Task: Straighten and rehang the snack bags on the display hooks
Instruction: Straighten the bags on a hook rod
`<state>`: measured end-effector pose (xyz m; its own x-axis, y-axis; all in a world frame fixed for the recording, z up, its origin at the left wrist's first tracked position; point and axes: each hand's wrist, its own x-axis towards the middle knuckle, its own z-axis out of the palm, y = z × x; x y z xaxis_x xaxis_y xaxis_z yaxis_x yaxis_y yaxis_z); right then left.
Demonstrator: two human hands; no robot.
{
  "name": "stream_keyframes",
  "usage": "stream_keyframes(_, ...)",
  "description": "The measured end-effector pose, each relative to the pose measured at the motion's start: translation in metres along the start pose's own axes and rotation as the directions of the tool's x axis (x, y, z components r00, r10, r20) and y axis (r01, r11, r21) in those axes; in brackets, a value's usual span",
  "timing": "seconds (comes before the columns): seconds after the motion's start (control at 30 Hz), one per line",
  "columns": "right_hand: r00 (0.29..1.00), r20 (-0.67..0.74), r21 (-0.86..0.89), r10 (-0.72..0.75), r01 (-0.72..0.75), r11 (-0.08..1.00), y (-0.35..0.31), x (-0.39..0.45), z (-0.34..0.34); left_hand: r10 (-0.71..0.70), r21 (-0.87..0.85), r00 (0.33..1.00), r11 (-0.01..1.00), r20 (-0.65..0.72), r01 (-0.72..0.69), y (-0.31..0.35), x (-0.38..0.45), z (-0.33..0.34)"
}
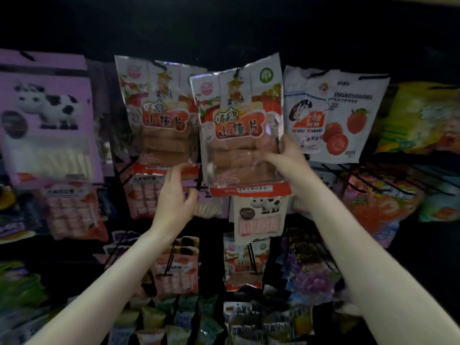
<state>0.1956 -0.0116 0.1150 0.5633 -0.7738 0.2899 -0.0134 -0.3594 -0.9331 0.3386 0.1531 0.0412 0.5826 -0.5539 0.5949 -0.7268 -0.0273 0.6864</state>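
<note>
A clear-and-red hawthorn slice bag (239,130) hangs in front at the middle of the display, and my right hand (286,160) grips its right edge. A second bag of the same kind (159,113) hangs just behind it to the left. My left hand (174,192) is below that second bag with fingers loosely curled near its bottom edge; whether it touches the bag is unclear. The black hook at the top of the front bag is barely visible against the dark back.
Purple cow-print packs (47,115) hang at the left. White rabbit and red-fruit bags (338,113) hang at the right, with a yellow-green bag (423,118) beyond. Black wire hooks (373,183) jut out at the lower right. More snack bags fill the rows below.
</note>
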Motion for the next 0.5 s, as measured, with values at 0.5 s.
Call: stream_keyframes(0.5,0.888,0.417,-0.18,0.197,-0.132,0.975,0.05,-0.089,-0.028,-0.086,-0.58,0.996,0.81,0.02,0.081,0.005,-0.018,-0.034)
